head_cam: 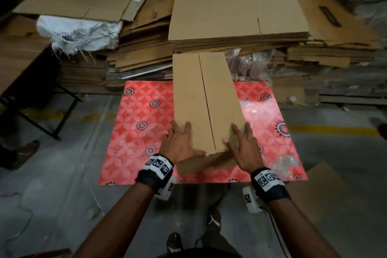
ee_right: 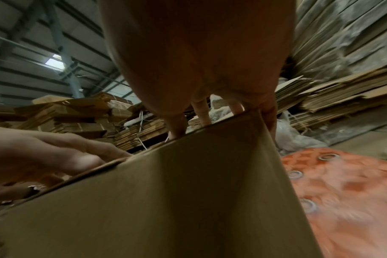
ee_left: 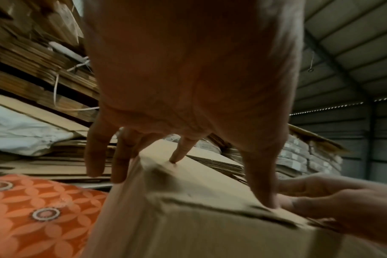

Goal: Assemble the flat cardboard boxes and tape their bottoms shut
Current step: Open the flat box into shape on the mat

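On the red patterned counter (head_cam: 146,132) stands the box (head_cam: 205,100), bottom flaps folded shut, seam untaped. The left hand (head_cam: 180,142) and right hand (head_cam: 245,144) press flat, fingers spread, either side of the seam; released early, I judge the flaps would spring open.

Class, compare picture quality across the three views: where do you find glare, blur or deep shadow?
Head view: glare on the red patterned mat right of the box, and dark corners. Left wrist view: the left hand looms large and soft, and the box edge is blurred. Right wrist view: the right hand is dim, the mat smeared.
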A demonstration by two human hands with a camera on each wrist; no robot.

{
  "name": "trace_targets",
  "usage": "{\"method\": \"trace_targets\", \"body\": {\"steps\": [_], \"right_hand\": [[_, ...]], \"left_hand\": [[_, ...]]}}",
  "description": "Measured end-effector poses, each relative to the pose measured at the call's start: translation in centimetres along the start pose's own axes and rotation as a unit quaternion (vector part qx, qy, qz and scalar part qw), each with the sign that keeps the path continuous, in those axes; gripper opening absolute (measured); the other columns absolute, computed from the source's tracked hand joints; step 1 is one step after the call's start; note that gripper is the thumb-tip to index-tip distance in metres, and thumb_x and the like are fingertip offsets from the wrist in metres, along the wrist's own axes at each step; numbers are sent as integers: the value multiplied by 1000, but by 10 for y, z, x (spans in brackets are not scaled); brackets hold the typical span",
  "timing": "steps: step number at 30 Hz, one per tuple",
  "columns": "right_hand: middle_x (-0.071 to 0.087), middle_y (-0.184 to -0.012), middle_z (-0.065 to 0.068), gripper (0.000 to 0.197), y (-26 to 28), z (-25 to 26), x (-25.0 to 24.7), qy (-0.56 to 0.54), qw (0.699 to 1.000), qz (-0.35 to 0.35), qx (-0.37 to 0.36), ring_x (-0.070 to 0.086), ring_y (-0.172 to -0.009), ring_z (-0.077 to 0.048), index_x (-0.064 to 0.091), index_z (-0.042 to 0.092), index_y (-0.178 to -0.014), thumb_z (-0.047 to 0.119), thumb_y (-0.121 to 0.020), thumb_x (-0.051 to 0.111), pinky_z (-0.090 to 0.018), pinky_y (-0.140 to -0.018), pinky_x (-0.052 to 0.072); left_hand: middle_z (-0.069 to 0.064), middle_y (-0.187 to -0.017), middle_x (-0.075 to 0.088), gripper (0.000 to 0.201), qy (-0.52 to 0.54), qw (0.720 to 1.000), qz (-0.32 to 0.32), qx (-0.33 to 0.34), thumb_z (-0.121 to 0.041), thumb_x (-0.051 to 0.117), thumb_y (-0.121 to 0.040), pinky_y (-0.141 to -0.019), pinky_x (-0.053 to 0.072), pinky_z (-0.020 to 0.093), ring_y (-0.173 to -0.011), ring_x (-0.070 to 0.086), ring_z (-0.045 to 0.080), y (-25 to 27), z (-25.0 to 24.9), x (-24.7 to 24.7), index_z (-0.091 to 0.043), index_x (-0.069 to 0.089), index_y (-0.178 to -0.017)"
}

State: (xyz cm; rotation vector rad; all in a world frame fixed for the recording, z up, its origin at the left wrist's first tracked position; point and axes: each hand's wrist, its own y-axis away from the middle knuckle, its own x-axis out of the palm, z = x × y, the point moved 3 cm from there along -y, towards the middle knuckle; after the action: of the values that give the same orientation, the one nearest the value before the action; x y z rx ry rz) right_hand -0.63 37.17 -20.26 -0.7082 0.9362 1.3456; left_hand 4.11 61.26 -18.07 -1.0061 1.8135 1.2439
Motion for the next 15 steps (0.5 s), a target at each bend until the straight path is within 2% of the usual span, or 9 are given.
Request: {"method": "trace_targets", "body": {"steps": [2,5,8,11,13,15], "right_hand": [[-1,-170,-18,84,9,3,4,30,999,3,18,40,-136,-55,21,37,-162,82,-91,33,-58,-110,40],[-8,-170,-17,99,15,7,7,64,996,24,51,34,-137,-60,10,37,-163,90,-83,35,-61,-111,37],[-5,-169,-20,110,14,11,6,92,994,27,53,36,-135,-59,8,36,-163,97,-75,35,-62,-111,37],[0,-168,-21,109,8,13,2,105,992,35,54,39,-134,-57,13,34,-161,93,-76,45,-62,-109,35],[3,-166,-23,107,0,18,-1,108,992,34,56,32,-138,-55,16,32,-159,90,-77,50,-64,-111,32],[-3,-167,-23,105,-8,19,2,88,994,42,51,13,-149,-51,14,31,-159,87,-79,51,-66,-118,19]], "left_hand": [[36,-163,-10,134,-15,1000,-21,15,-91,61,-66,-118,27,63,-148,18,54,0,2,4,-22,1,-163],[40,-161,-11,134,-42,998,-20,40,-94,55,-67,-117,25,63,-148,17,56,-1,3,4,-19,-2,-163],[40,-160,-13,139,-50,997,-20,53,-96,57,-64,-116,26,62,-147,19,56,-4,5,1,-19,-3,-163],[38,-161,-14,140,-51,996,-27,63,-96,57,-63,-117,27,61,-148,18,55,-8,7,0,-20,-4,-163],[35,-162,-16,136,-46,996,-31,65,-94,58,-65,-116,27,62,-149,16,55,-12,9,-1,-22,-5,-163],[33,-163,-17,134,-45,996,-29,65,-93,58,-67,-116,26,62,-150,14,54,-16,9,-5,-24,-5,-163]]}}
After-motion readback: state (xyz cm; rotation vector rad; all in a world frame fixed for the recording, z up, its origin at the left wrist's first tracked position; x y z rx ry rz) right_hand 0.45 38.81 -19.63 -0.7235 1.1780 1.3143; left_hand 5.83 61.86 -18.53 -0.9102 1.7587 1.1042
